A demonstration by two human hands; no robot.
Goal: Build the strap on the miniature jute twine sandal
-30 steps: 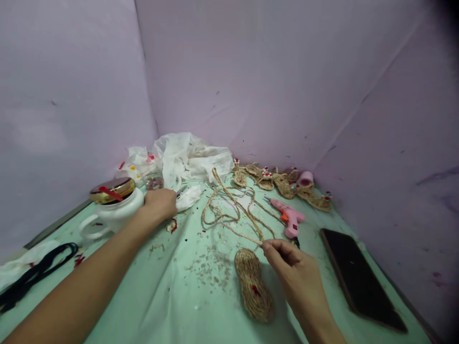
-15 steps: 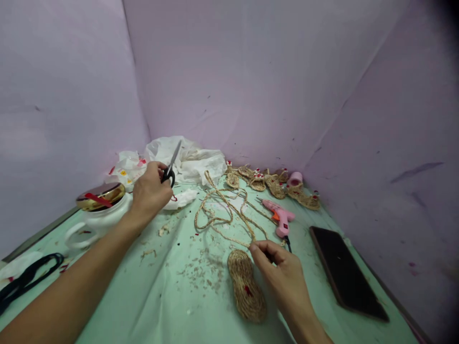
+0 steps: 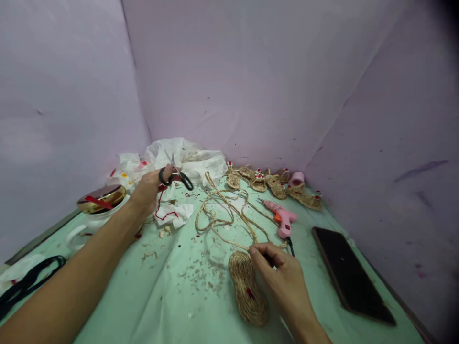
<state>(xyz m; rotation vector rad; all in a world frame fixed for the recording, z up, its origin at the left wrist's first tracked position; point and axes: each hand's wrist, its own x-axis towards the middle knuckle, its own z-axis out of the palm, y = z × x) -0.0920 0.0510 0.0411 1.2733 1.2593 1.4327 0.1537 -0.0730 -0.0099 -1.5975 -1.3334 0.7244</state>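
My left hand point(image 3: 146, 190) is closed on black-handled scissors point(image 3: 185, 181), held up at the back left with the handles spread. A red thread point(image 3: 158, 203) hangs below that hand onto a crumpled white scrap point(image 3: 178, 216). At the front, my right hand point(image 3: 281, 272) pinches the braided straw cord point(image 3: 253, 233) between thumb and fingertips. Loose loops of the cord lie on the green cloth beyond. Just left of my right hand rests a coiled straw sole point(image 3: 247, 294) with a small red mark.
A pink glue gun point(image 3: 285, 220) and a dark phone point(image 3: 353, 277) lie on the right. Several small straw slippers point(image 3: 276, 186) line the back wall beside white plastic bags point(image 3: 204, 165). On the left stand a white mug point(image 3: 81, 234) with a gold lid and a black cord point(image 3: 30, 282).
The scissors have turned in my left hand and their handles have spread. The red thread now hangs from this hand, and the white scrap has shifted. My right hand stays nearly still.
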